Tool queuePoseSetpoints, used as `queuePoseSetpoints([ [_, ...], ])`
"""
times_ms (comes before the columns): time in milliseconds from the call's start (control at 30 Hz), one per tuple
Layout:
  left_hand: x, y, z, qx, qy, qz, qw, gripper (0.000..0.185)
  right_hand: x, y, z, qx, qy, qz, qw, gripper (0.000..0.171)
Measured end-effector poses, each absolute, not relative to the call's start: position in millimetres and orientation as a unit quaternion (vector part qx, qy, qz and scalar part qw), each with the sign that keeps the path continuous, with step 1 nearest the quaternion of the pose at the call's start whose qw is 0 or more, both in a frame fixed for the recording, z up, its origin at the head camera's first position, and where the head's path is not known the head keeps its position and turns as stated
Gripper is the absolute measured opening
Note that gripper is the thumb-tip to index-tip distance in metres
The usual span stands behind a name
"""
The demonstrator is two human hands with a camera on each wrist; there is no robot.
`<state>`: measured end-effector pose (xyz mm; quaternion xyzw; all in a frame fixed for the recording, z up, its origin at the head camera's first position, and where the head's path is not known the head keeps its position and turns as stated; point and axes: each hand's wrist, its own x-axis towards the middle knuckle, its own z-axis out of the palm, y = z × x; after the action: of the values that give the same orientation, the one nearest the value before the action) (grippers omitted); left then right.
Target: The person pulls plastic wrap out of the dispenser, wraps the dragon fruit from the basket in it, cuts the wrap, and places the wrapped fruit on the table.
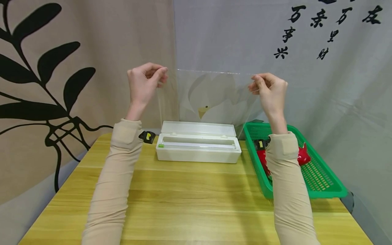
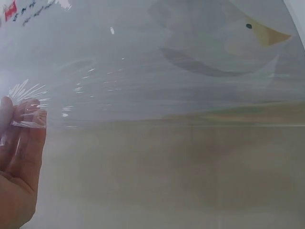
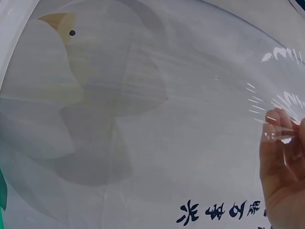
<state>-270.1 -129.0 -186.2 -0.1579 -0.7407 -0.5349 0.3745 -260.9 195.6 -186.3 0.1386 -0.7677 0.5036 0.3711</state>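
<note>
A clear sheet of plastic wrap (image 1: 214, 92) is stretched upright between my two hands, its top edge a thin bright line. My left hand (image 1: 147, 80) pinches its upper left corner between thumb and fingers; in the left wrist view creases fan out from that grip. At the upper right corner my right hand (image 1: 271, 86) pinches the film the same way, with creases beside the fingers (image 3: 272, 138) in the right wrist view. Below, the film runs down to a white wrap dispenser box (image 1: 196, 156), whose lid (image 1: 198, 128) stands raised. A pale roll (image 1: 199, 145) shows inside.
A green plastic basket (image 1: 324, 190) stands on the table's right side, partly behind my right forearm, with shiny red items (image 1: 304, 155) in it. The wooden table (image 1: 190, 200) reaches back to a printed curtain (image 1: 226, 34) behind the box.
</note>
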Motion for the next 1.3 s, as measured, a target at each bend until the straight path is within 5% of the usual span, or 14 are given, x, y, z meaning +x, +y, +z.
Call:
queuePoseSetpoints([
  [767, -246, -133, -176, -0.192, -0.748, -0.519, 0.366, 0.023, -240, 204, -181, 0.164, -0.757, 0.505, 0.381, 0.026],
  [1300, -220, -141, -179, -0.210, -0.742, -0.551, 0.318, 0.020, -211, 215, -185, 0.212, -0.763, 0.515, 0.328, 0.017],
])
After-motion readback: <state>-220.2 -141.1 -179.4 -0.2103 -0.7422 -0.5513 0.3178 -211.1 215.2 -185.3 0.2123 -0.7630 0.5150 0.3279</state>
